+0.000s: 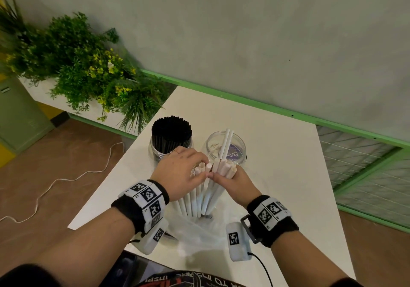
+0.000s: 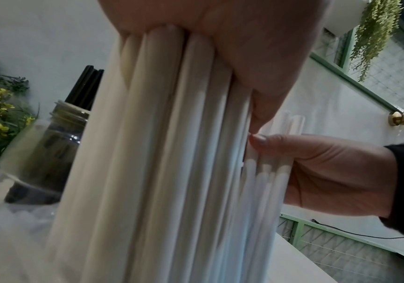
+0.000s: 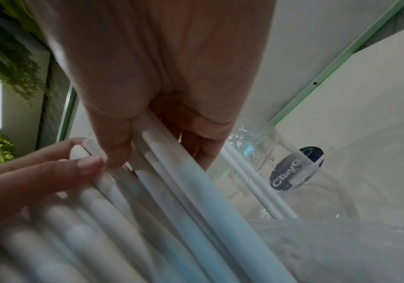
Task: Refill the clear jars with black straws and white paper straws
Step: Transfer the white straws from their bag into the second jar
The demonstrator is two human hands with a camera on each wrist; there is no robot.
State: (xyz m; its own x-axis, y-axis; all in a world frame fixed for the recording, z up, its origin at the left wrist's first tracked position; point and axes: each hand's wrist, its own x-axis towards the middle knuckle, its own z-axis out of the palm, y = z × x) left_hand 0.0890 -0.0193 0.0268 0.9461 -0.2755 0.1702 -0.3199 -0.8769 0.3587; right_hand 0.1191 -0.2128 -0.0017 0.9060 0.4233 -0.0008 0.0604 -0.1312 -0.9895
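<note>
A bundle of white paper straws (image 1: 199, 195) stands upright in a clear plastic bag (image 1: 193, 231) near the table's front. My left hand (image 1: 182, 171) grips the left part of the bundle (image 2: 162, 153) near its tops. My right hand (image 1: 233, 180) grips a smaller bunch (image 3: 196, 181) on the right side, thumb and fingers curled round it. Behind stand two clear jars: the left jar (image 1: 155, 151) is packed with black straws (image 1: 172, 131), and the right jar (image 1: 230, 149) holds two white straws (image 1: 226, 142) leaning inside.
The white table (image 1: 277, 164) ends at a green rail (image 1: 244, 100) along the grey wall. A planter of green foliage with yellow flowers (image 1: 84, 65) sits left of the table. A white cable (image 1: 55, 182) runs over the brown floor.
</note>
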